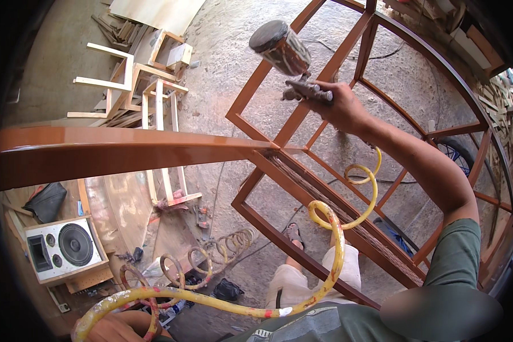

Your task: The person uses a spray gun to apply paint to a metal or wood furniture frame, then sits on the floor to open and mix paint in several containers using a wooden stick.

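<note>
My right hand (342, 108) is closed round a paint spray gun (309, 91) with a paint-smeared cup (282, 48) on top. It is held out over a reddish-brown frame (299, 121) of joined bars, whose surface looks glossy. A yellow coiled air hose (335, 251) hangs below that wrist and loops across in front of me, spotted with red and white paint. At the lower left edge my left hand (111, 328) is closed on the hose, partly cut off by the picture's rim. One thick brown beam (131, 149) of the frame juts toward the left.
Pale unpainted wooden frames (164, 142) stand at the left, near stacked offcuts (119, 31). A loudspeaker box (68, 249) sits lower left. More hose coils (211, 256) trail over the floor. Behind the frame at right are a wheel (456, 154) and piled timber (499, 102).
</note>
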`<state>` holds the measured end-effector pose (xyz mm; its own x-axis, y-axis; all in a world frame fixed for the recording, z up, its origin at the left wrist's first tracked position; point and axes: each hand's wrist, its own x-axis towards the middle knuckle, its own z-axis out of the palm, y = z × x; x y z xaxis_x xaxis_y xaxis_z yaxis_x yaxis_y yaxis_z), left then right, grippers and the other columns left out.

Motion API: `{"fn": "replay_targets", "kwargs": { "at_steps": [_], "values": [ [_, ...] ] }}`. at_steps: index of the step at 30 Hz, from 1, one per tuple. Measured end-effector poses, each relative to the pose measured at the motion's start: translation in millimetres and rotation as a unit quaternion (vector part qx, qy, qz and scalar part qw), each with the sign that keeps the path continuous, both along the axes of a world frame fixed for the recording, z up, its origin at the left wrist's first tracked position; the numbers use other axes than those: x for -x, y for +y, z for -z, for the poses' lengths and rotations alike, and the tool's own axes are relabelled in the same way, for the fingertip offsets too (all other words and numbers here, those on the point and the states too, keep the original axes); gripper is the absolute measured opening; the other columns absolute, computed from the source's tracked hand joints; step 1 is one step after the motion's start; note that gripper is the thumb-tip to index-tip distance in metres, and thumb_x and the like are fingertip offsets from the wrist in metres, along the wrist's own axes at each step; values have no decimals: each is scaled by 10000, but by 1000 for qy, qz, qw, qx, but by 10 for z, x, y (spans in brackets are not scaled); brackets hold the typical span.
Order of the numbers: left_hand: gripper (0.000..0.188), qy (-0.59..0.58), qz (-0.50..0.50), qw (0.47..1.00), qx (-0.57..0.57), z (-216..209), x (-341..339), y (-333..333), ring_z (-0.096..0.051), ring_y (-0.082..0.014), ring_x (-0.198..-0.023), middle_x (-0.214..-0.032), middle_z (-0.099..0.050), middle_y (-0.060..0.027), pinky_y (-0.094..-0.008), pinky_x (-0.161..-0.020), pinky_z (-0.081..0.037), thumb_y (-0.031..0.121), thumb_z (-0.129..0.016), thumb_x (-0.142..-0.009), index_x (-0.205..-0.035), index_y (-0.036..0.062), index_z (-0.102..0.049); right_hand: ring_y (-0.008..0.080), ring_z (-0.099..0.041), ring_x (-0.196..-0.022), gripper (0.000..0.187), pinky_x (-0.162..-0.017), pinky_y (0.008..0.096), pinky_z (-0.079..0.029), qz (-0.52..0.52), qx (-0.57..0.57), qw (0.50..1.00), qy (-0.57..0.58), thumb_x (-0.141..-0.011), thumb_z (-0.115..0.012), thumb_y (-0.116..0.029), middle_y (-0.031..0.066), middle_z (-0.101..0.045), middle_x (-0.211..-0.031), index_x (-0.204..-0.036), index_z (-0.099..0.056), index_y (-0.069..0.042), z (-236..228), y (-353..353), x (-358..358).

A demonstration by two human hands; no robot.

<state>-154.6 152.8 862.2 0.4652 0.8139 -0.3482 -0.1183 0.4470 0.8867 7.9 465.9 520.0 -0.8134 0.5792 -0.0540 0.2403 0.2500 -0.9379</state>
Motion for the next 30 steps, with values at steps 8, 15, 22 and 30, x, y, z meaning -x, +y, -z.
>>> {"fn": "replay_targets", "kwargs": {
  "at_steps": [8, 15, 22, 30],
  "values": [
    [469, 8, -6, 999, 39, -18, 58, 12, -507, -284, -535, -604, -520, -110, -467, -599, -388, 239, -377, -1063, -685, 36, -566, 108, -649, -712, 353, -672, 348, -525, 120, -91, 988, 26, -966, -727, -256, 92, -738, -824, -1269, -713, -76, 199, 554, -99],
    [470, 12, 18, 999, -27, 98, 96, -10, -529, -255, -564, -638, -510, -71, -451, -601, -366, 255, -344, -1073, -660, 98, -503, 120, -683, -789, 337, -751, 342, -546, 178, -153, 972, 14, -965, -726, -243, 124, -768, -925, -1244, -722, -55, 145, 980, -133],
    [456, 7, 29, 999, -38, 120, 125, 55, -560, -237, -612, -656, -519, -50, -460, -633, -378, 263, -348, -1077, -682, 107, -514, 134, -618, -689, 347, -657, 360, -494, 240, -224, 944, 13, -966, -715, -313, 96, -692, -792, -1201, -724, -57, 252, 1456, -262],
    [452, 7, 14, 999, -43, 145, 57, 148, -545, -245, -594, -644, -517, -60, -458, -627, -380, 263, -363, -1076, -692, 91, -528, 209, -737, -787, 400, -721, 385, -561, 276, -274, 920, -52, -952, -729, -367, 150, -770, -914, -1240, -731, -89, 106, 1839, -229]
  ]
}}
